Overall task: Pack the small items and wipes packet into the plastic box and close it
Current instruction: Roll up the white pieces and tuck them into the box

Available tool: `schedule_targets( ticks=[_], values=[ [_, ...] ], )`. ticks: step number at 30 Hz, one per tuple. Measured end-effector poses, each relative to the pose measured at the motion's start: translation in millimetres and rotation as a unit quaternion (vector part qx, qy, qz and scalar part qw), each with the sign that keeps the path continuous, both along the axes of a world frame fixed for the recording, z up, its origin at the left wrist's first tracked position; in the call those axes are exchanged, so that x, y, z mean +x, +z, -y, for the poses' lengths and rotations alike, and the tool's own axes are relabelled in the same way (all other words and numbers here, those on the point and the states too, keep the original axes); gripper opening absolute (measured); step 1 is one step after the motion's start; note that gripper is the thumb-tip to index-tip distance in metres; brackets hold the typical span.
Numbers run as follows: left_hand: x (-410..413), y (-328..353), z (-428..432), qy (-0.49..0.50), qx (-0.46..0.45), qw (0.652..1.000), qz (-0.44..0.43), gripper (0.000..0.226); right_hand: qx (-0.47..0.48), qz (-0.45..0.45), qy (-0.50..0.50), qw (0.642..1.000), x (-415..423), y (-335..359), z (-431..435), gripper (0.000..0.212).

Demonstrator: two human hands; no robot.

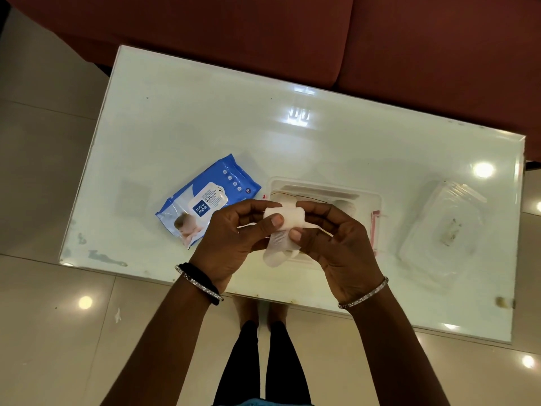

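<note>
A white bandage roll [282, 227] is gripped by both the left hand [234, 244] and right hand [336, 244] above the open plastic box [366, 197] (tail dangling). The wipes packet [205, 200] lies left of it, the lid [445, 230] right.

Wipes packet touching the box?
Apart. The head view shows a strip of bare table between the wipes packet and the box.
</note>
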State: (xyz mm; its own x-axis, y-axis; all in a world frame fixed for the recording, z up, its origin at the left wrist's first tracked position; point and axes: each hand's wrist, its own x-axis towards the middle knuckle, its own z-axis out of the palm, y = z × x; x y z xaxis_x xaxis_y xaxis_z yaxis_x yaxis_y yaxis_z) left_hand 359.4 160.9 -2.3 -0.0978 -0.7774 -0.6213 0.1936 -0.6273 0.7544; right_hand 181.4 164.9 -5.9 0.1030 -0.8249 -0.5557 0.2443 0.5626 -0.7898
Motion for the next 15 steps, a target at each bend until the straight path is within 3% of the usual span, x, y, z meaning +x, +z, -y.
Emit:
schedule_targets(
  ticks=[5, 15],
  values=[
    [-3, -3, -3, 0.022, 0.006, 1.000, 0.004, 0.034, 0.021, 0.021, 0.016, 0.999, -12, -4, -3, 0.048],
    [-6, -11, 2, 0.026, -0.002, 0.999, 0.018, 0.033, 0.020, 0.002, 0.069, 0.997, -14, -5, 2, 0.061]
  ],
)
